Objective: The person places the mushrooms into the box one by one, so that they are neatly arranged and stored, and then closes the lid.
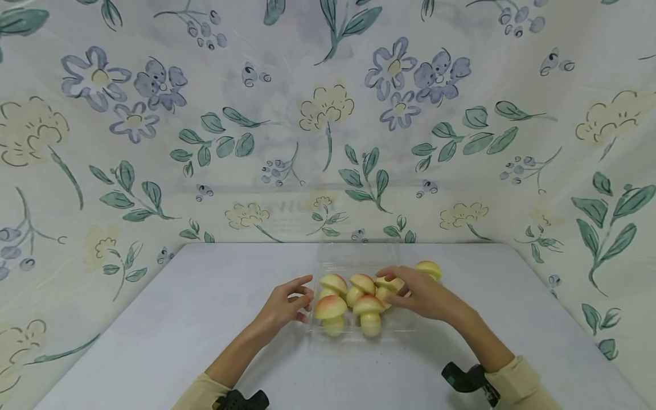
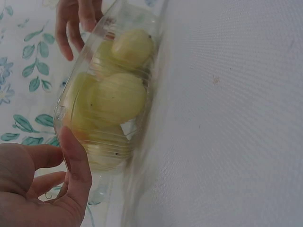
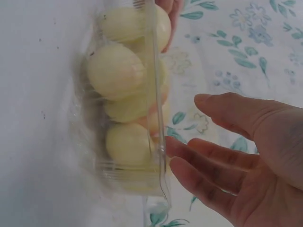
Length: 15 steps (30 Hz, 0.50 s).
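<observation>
A clear plastic box (image 1: 333,266) stands on the table, holding several yellow mushroom-shaped pieces (image 1: 330,306) with reddish tops. My left hand (image 1: 289,302) is at the box's left side; in the left wrist view its bent fingers (image 2: 75,161) lie on both sides of the rim. Over the right part of the box is my right hand (image 1: 422,293), thumb and fingers parted around a mushroom piece (image 1: 386,285) whose right side they hide. The right wrist view shows those fingertips (image 3: 177,163) right at the rim, with nothing between thumb and fingers.
Behind the right hand, beyond the box's right side, sits another mushroom piece (image 1: 429,269). The box's transparent lid (image 1: 359,251) stands up at the back. A flowered cloth (image 1: 328,142) hangs behind the white table (image 1: 215,273).
</observation>
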Tool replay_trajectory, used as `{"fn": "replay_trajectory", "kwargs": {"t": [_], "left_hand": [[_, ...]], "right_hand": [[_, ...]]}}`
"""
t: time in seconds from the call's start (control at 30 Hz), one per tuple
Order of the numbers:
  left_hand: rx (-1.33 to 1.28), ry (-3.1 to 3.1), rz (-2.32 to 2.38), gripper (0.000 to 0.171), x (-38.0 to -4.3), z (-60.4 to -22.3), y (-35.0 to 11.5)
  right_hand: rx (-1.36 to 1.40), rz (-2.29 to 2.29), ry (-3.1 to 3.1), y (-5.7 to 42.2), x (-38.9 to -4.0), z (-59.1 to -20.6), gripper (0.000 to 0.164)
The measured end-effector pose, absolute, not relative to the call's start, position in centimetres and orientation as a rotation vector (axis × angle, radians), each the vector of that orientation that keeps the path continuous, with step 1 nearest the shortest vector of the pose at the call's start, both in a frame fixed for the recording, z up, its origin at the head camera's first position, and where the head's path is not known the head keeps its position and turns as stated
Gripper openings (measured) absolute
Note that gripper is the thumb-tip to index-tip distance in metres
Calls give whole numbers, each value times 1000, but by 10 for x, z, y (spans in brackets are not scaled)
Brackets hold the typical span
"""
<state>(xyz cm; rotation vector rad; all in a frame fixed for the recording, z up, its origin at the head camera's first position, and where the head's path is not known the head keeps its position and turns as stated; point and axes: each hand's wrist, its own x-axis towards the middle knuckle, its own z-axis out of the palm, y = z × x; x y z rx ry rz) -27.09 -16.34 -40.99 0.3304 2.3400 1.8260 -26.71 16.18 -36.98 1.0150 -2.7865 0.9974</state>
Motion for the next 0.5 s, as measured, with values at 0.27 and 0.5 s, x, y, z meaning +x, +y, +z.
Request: {"fn": "replay_trajectory", "kwargs": {"t": [0.27,0.5], "left_hand": [[317,2341,1828,54,-271,-410,-163],[318,2342,1827,54,-270,-409,-163]], "right_hand": [[954,964,-2775,176,-273,-365,45],[869,957,-2786,189,-277,-363,45]]}}
